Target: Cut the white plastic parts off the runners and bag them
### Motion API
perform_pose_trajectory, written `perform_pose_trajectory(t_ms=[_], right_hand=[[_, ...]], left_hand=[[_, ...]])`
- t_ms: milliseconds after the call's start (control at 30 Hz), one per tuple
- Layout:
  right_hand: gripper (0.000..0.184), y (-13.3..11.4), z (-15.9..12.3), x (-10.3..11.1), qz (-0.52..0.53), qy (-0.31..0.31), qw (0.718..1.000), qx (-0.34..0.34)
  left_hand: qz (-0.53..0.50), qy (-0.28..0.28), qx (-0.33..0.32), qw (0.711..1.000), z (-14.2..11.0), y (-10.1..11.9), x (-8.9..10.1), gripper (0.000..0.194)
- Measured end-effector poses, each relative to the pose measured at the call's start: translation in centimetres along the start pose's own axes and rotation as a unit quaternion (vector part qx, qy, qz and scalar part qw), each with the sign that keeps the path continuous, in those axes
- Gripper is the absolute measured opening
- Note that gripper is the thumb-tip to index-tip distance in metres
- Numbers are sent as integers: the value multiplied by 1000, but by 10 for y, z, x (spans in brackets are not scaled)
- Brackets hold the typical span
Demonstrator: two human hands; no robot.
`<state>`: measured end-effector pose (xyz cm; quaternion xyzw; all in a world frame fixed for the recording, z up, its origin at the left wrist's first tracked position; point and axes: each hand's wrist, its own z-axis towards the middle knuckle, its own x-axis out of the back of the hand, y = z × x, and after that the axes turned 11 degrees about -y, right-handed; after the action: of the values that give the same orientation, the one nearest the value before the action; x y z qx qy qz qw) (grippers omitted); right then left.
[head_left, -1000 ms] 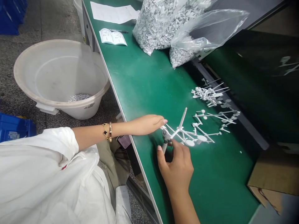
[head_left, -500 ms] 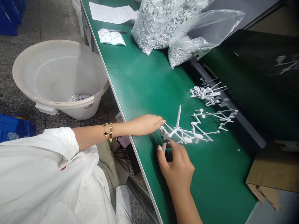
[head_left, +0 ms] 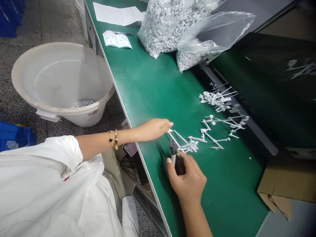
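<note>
My left hand (head_left: 159,128) is closed, fingertips down, on one end of a white plastic sprue (head_left: 189,145) of thin rods. Its curled fingers are mostly hidden beneath the hand. My right hand (head_left: 189,176) grips side cutters (head_left: 173,153) by their pale handles. Their grey jaws point up towards my left hand, close beside the sprue; I cannot tell if they touch it. To the right, more white sprues (head_left: 216,131) with small round discs lie on the green table (head_left: 153,95). Behind them is a denser pile of sprues (head_left: 216,99).
Clear bags (head_left: 168,28) of small white parts stand at the back. An open notebook (head_left: 117,39), a pen (head_left: 124,33) and a paper sheet (head_left: 117,13) lie nearby. A large white tub (head_left: 61,75) with cut pieces stands left of the table edge. A cardboard box (head_left: 286,177) is at right.
The sprue in my left hand has turned; its upright rod and large discs no longer show as before. The cutters' jaws have drawn slightly down from my left fingertips.
</note>
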<state>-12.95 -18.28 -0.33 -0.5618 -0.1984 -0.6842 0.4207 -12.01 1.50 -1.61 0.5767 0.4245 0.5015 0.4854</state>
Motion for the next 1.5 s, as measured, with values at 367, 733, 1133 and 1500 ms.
perform_pose_trajectory(t_ms=[367, 733, 1133, 1500], right_hand=[[28, 2, 7, -1, 37, 17, 999, -2], [30, 8, 9, -4, 50, 8, 999, -18], [29, 6, 9, -7, 20, 18, 1000, -7], [25, 5, 10, -7, 38, -41, 998, -19]], left_hand=[[-480, 25, 54, 875, -2, 12, 16, 22], [-576, 61, 58, 813, 3, 7, 23, 19], [-569, 48, 53, 819, 1, 6, 22, 24], [-568, 42, 44, 821, 1, 5, 22, 21]])
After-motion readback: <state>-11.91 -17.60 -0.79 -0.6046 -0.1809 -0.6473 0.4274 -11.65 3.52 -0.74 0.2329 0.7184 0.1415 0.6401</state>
